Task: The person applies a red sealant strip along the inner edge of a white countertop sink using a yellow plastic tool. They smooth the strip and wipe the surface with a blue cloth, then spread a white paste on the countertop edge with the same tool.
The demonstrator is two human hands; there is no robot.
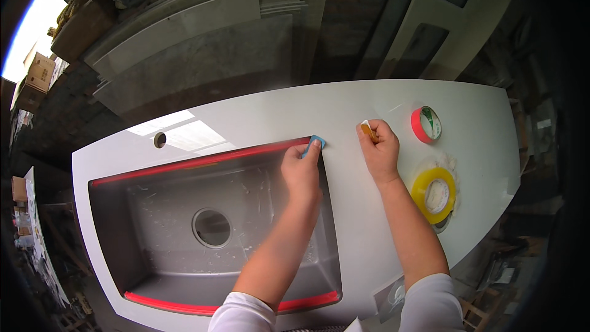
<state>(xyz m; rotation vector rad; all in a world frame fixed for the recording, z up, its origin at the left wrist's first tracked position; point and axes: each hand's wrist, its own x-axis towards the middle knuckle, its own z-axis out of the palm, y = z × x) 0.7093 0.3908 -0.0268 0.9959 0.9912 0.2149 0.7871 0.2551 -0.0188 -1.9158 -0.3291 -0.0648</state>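
Observation:
My left hand (300, 171) pinches a small flat blue scraper-like piece (314, 138) at the far right corner of a grey sink (166, 212). The piece lies against the end of a red tape strip (209, 164) along the sink's far rim. My right hand (382, 152), over the white countertop (356, 221) right of the sink, is closed on a small brown-orange piece (370, 132) with white at its tip. Its exact kind I cannot make out. A second red strip (227, 306) follows the near rim.
A pink-red tape roll (418, 125) stands at the right, with a flat yellow tape roll (424, 185) nearer me. Whitish crumpled material (450, 163) lies beside it. The countertop has a small round hole (160, 140) at far left. Slabs (233, 55) lean beyond the far edge.

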